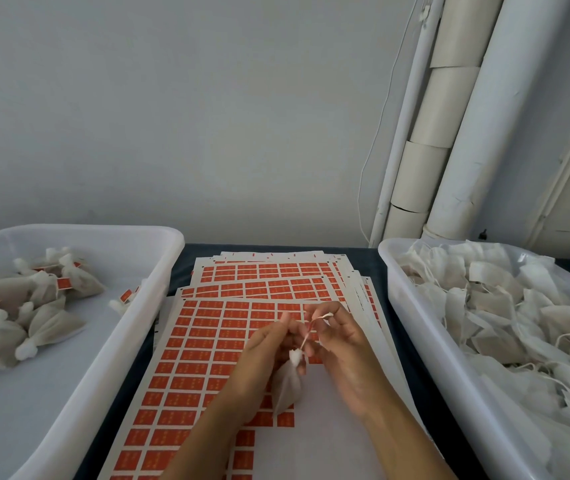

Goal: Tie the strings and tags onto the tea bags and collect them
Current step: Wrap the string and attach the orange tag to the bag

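Your left hand (263, 355) grips the tea bag (287, 388) by its neck. Your right hand (337, 344) pinches its string (311, 329) above the tag sheets (207, 341).

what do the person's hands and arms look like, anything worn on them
Both the left hand and right hand are bare: no gloves, rings, watch or bracelets show. Both forearms are bare too, with no sleeves in view up to the frame's bottom edge.
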Tool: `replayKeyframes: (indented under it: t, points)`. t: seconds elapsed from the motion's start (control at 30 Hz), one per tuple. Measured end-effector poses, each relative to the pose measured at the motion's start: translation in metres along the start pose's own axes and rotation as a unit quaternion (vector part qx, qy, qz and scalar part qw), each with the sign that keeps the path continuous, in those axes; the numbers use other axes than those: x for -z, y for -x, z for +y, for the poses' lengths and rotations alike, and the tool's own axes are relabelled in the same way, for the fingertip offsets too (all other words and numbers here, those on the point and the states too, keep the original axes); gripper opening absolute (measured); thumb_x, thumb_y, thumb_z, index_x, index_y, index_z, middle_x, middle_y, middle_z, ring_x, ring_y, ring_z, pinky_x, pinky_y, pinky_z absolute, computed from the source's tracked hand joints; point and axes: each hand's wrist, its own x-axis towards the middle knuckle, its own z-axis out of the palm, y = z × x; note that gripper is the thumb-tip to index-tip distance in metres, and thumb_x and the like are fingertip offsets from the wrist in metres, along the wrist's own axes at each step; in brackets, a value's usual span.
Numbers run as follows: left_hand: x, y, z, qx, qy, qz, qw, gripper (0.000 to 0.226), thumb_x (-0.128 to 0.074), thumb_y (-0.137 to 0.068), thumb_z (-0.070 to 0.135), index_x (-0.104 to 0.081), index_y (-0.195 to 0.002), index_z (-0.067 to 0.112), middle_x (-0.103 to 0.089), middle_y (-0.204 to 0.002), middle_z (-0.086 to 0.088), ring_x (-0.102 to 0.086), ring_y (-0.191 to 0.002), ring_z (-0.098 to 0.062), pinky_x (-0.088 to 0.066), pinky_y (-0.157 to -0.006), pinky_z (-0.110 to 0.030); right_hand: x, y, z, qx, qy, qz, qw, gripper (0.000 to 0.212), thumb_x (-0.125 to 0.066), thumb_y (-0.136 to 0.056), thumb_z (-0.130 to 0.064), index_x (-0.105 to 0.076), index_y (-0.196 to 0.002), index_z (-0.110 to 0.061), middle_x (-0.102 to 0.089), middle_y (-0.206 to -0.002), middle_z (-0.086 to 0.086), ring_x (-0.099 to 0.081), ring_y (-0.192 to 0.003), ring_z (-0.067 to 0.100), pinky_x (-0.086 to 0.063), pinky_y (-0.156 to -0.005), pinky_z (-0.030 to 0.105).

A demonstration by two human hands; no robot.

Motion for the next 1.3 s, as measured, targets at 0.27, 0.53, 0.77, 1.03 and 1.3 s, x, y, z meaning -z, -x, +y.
replayKeyframes:
  t: [0.27, 0.53, 0.77, 1.03, 1.3]
  points:
    - [-0.001, -0.002, 0.002, 0.006, 0.075, -0.037, 0.996, 0.029, -0.056, -0.084, 0.035, -0.07, -0.07, 0.014, -0.061, -0.063, -0.003, -0.052, -0.059, -0.011, -0.046, -0.057, -0.017, -0.003, 0.001, -0.004, 0.0, -0.099, -0.077, 0.992, 0.025, -0.073, -0.076, -0.035, -0.06, -0.084, -0.016, -0.056, -0.114, 0.011, -0.059, -0.068, 0.019, -0.054, -0.058, 0.039]
    - [0.004, -0.004, -0.001, -0.012, 0.091, 0.012, 0.996, 0.021, -0.063, -0.079, 0.033, -0.07, -0.069, 0.016, -0.062, -0.061, -0.001, -0.051, -0.052, -0.009, -0.047, -0.055, -0.018, -0.002, 0.001, -0.002, 0.014, -0.012, 0.01, 1.0, 0.019, -0.052, -0.092, -0.025, -0.065, -0.105, -0.027, -0.064, -0.113, -0.002, -0.061, -0.106, 0.019, -0.053, -0.085, 0.034]
    - [0.004, -0.005, -0.001, 0.013, 0.075, 0.073, 0.994, 0.024, -0.06, -0.079, 0.032, -0.068, -0.061, 0.017, -0.06, -0.057, -0.003, -0.05, -0.048, -0.007, -0.046, -0.054, -0.016, 0.003, 0.002, -0.009, 0.135, 0.293, 0.063, 0.945, 0.025, -0.071, -0.08, -0.021, -0.061, -0.1, -0.032, -0.054, -0.117, -0.019, -0.048, -0.117, -0.001, -0.043, -0.099, 0.02]
    - [0.004, -0.005, 0.003, 0.02, 0.067, 0.044, 0.997, 0.027, -0.059, -0.082, 0.026, -0.069, -0.058, 0.02, -0.056, -0.054, -0.001, -0.047, -0.047, -0.008, -0.044, -0.052, -0.019, 0.009, 0.003, -0.012, 0.178, 0.346, 0.052, 0.92, 0.008, -0.067, -0.074, -0.027, -0.063, -0.077, -0.034, -0.059, -0.1, -0.015, -0.05, -0.109, -0.003, -0.034, -0.089, 0.0]
    - [0.007, -0.005, 0.0, 0.04, 0.064, 0.005, 0.997, 0.02, -0.065, -0.075, 0.034, -0.071, -0.07, 0.016, -0.059, -0.06, -0.003, -0.048, -0.051, -0.01, -0.045, -0.057, -0.019, 0.02, 0.003, -0.018, 0.167, 0.35, 0.021, 0.921, 0.011, -0.067, -0.074, -0.026, -0.064, -0.07, -0.035, -0.061, -0.101, -0.02, -0.053, -0.112, 0.005, -0.039, -0.096, 0.012]
